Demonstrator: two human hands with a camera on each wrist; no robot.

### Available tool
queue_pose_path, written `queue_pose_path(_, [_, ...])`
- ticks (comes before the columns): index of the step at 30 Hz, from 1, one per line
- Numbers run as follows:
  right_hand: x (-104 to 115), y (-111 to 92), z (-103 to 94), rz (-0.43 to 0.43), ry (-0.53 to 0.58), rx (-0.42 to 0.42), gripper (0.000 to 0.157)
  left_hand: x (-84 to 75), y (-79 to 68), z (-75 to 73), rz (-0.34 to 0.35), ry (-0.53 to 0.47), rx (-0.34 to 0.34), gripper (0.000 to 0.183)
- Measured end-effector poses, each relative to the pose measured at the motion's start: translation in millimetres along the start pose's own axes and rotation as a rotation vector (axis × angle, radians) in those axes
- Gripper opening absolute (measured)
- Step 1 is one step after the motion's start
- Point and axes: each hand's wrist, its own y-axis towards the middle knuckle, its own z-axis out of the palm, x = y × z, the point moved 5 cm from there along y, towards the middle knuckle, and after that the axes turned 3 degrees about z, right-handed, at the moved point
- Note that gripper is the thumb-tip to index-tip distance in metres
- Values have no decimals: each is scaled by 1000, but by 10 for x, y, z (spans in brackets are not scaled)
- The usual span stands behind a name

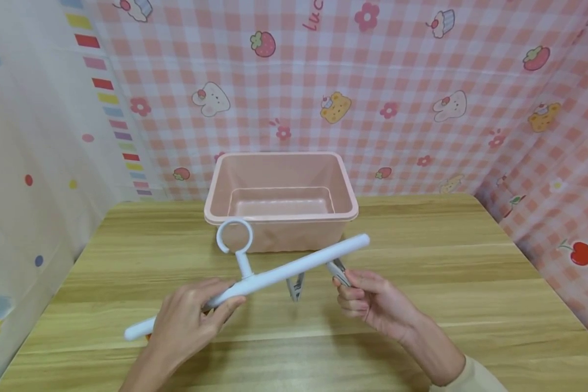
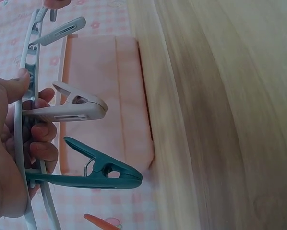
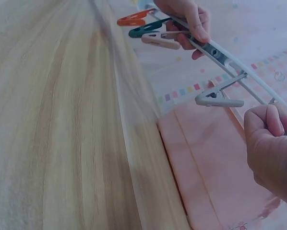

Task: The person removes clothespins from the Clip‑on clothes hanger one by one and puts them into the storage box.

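Note:
A pale blue-white clip hanger point(image 1: 299, 267) with a round hook is held up aslant over the table, its right end higher. My left hand point(image 1: 188, 316) grips its bar left of the hook. With thumb and fingers, my right hand point(image 1: 372, 299) pinches a grey clothespin point(image 1: 340, 273) by the bar's right end. Another grey clothespin point(image 3: 219, 98) dangles between the hands. Near the left hand hang a beige clothespin point(image 2: 83, 110), a dark green one point(image 2: 102, 175) and an orange one point(image 3: 134, 20); the left hand mostly hides these in the head view.
Behind the hanger, a pink plastic bin point(image 1: 281, 234) stands on the wood-grain table point(image 1: 446, 261). Its front rim lies just past the hanger's hook. Pink checked cloth point(image 1: 294, 81) hangs along the table's back edge, with more patterned cloth at both sides.

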Motion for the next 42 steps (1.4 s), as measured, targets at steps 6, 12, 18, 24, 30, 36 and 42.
queue_pose_path(6, [6,-5,13,-31,-91,-81,33,-8,3,9,-11,3,1,13])
queue_pose_path(12, [4,-15,17,-76,-384,-369,22,-23,4,7,-29,18,6,18])
queue_pose_path(18, [-9,10,46,-191,-632,-601,19,-40,8,7,-47,7,-5,15])
queue_pose_path(24, [20,-27,60,-253,-884,-755,15,-44,7,5,-57,12,3,15])
queue_pose_path(30, [-26,19,43,-144,-606,-602,28,-33,-6,5,-38,41,-6,17])
queue_pose_path(36, [-54,17,48,-61,-292,-386,26,-22,-23,-5,9,58,-41,21])
queue_pose_path(42, [-54,34,61,-53,-118,-204,29,-17,-29,-24,57,79,-67,22])
